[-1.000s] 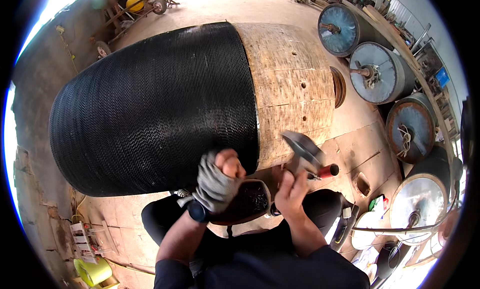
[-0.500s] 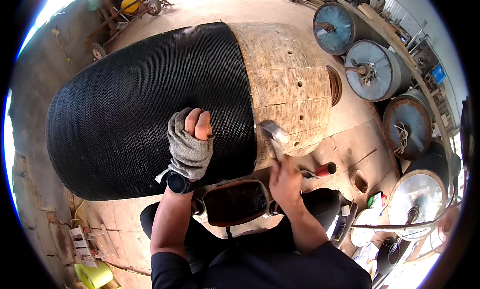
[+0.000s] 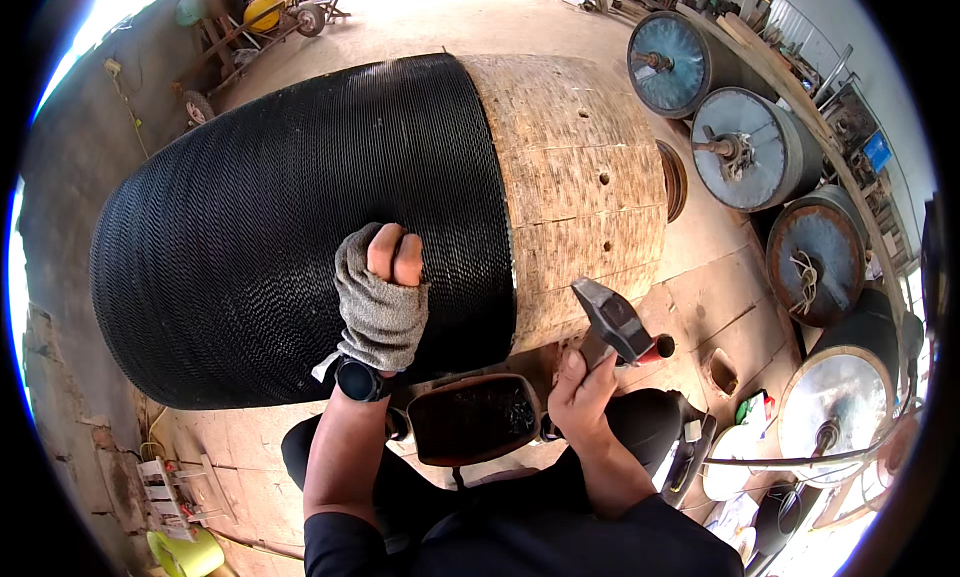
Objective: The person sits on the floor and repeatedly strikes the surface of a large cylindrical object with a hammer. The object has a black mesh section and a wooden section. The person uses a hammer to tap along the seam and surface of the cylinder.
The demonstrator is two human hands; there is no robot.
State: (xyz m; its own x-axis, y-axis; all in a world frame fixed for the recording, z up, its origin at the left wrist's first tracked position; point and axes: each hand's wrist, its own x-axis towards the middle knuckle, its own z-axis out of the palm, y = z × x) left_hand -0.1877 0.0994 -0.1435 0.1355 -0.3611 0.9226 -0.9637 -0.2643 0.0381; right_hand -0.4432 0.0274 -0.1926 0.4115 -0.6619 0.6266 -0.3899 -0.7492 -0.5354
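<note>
Drum (image 3: pixel 430 187): a large barrel shape lying on its side directly before the person. Its left portion carries a black covering (image 3: pixel 250 247), glossy, with fine ridges running closely round the girth. Its right portion is a pale section (image 3: pixel 560 172), mottled tan and wood-like, crossed by straight seams and pierced by small round holes. A rusty, ribbed ring (image 3: pixel 674 180) projects at the drum's right end.

Edges and clearance: the black covering stops at a sharp line against the pale section. Open floor (image 3: pixel 430 17) lies beyond the drum's far side; to its right, a strip of floor separates it from rollers (image 3: pixel 745 142) with metal end discs. Room is tight on the near side, where a dark, round-cornered tray (image 3: pixel 450 425) sits between drum and person, its contents too dark to identify.

Tool: a hammer (image 3: pixel 612 319), dark steel head with worn faces, is raised just off the drum's near right edge. The right hand (image 3: pixel 583 389) has its grip closed round the handle. The left hand (image 3: pixel 382 297), wrapped in grey knitted cloth, is over the black covering, grip pressed into a fist; contents and contact cannot be determined.
</note>
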